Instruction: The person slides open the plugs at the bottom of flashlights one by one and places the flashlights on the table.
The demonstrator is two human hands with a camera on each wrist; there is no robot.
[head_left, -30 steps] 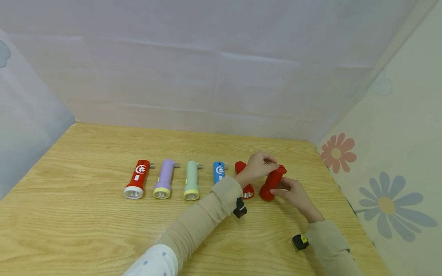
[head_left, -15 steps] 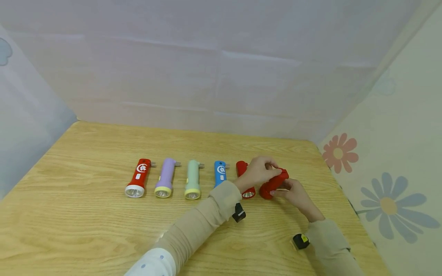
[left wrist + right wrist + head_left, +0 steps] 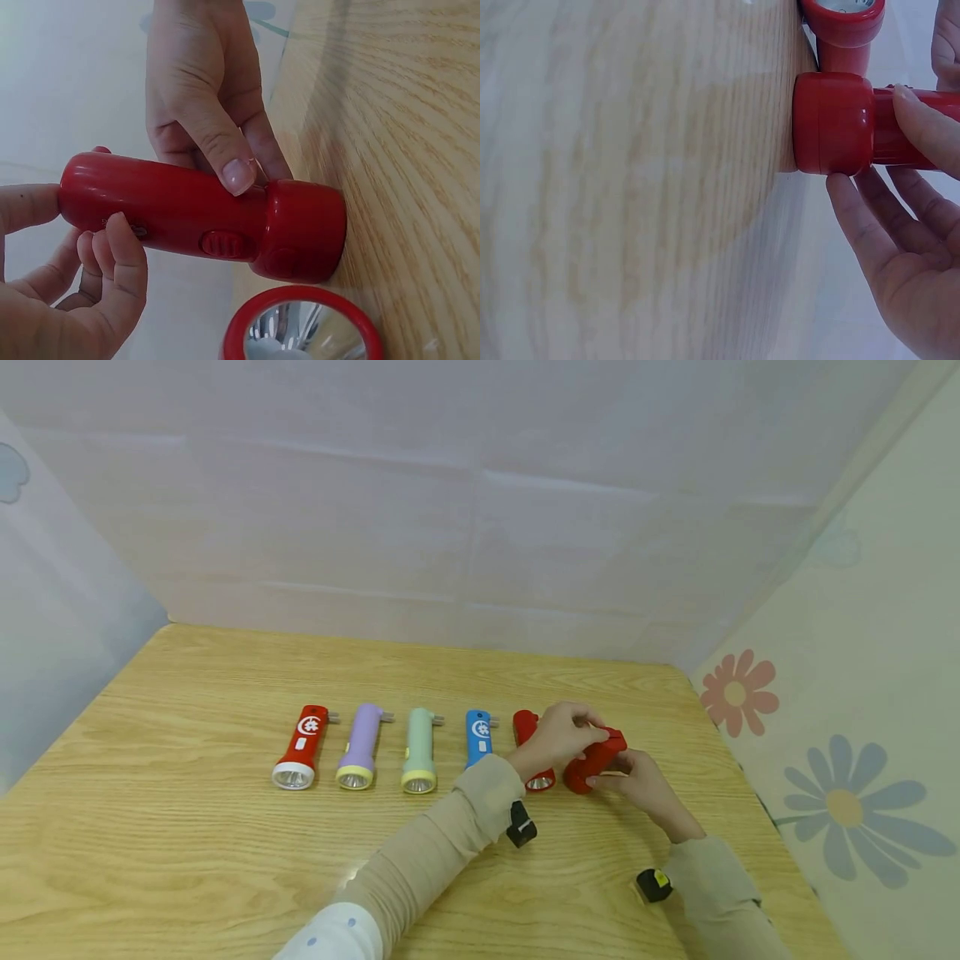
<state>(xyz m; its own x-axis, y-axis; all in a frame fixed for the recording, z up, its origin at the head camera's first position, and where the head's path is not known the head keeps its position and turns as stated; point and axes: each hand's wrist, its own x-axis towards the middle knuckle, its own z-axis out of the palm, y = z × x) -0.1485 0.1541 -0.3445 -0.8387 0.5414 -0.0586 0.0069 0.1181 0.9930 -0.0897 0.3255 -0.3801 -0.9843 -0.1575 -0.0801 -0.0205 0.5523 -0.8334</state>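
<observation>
A plain red flashlight (image 3: 600,758) stands head-down on the wooden table at the right, its tail raised and tilted. My right hand (image 3: 645,785) grips it low, thumb on the barrel just above the head in the left wrist view. At the tail end, my left hand (image 3: 558,733) pinches the flashlight, fingertips on the end and the side. The sliding switch (image 3: 223,244) on the barrel shows in the left wrist view. Just left of it lies a second red flashlight (image 3: 527,723), partly hidden behind my left hand, its lens toward me.
To the left, in a row, lie a red flashlight with a white head (image 3: 300,745), a purple one (image 3: 363,739), a light green one (image 3: 417,743) and a blue one (image 3: 477,733), with plug prongs out at their tails. A curtain wall (image 3: 420,527) stands behind the table (image 3: 225,860).
The flashlight's tail end has tipped down and turned between my hands, its head staying on the table. My left hand has lowered slightly with it. The right hand has kept its place.
</observation>
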